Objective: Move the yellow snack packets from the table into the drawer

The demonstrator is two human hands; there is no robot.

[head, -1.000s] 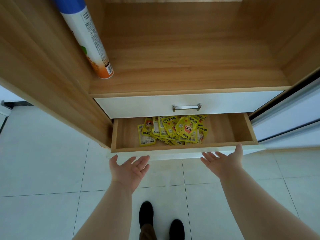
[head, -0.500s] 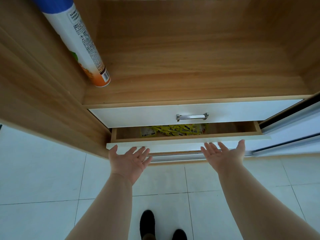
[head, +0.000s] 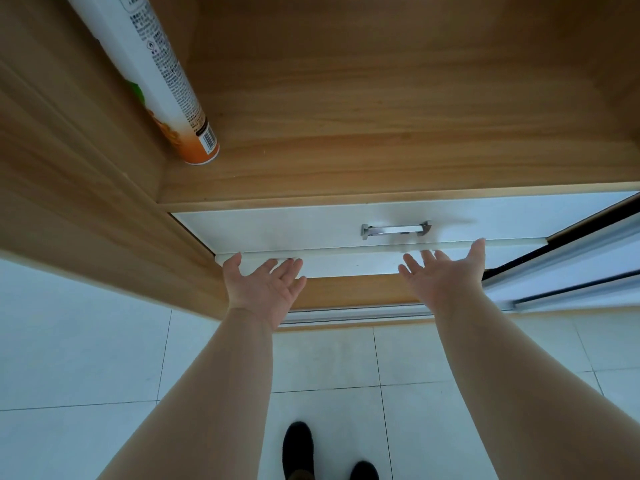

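1. A pale tiled floor [head: 86, 341] runs up to a wooden cabinet [head: 86, 202]. Its open shelf [head: 381, 150] carries a white and orange spray can [head: 166, 84] at the far left.
2. Under the shelf is a white upper drawer [head: 294, 226] with a metal handle [head: 396, 229] right of its middle. Just below it is the lower drawer [head: 353, 265], pushed in so that only its white front shows.
3. The yellow snack packets are out of sight; the lower drawer's inside is hidden.
4. Both bare forearms reach forward from the near edge, roughly parallel and well apart.
5. The left hand [head: 265, 289] is open, with fingers straight and spread. Its fingertips are against the left part of the lower drawer front and its thumb is at the top edge.
6. The right hand [head: 443, 275] is open in the same way, with its fingers on the right part of the front and its thumb raised to the top edge.
7. Two dark shoes [head: 298, 448] stand on the floor between the arms.
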